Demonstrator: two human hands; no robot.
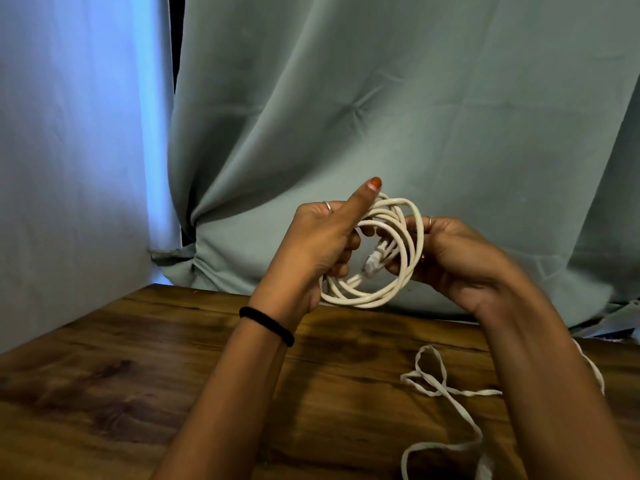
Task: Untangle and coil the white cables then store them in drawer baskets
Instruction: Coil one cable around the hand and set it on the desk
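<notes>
Sage-green curtain (398,109) hangs behind the dark wood-grain table (104,393). Both hands are raised above it: left hand (318,244) grips the round white coiled cable (377,251), index finger sticking up; right hand (450,258) pinches the coil's opposite side. Flat white cord (446,389) lies loose on the table, partly hidden by the right forearm, running out of frame.

A dark wooden table (145,393) with a streaked grain filled the view from 9 o'clock round to 5 o'clock. Behind it, from 11 to 3 o'clock, hung a grey-green curtain (398,109), gathered in folds. At 10 o'clock a pale blue-white curtain (69,150) glowed with light.
</notes>
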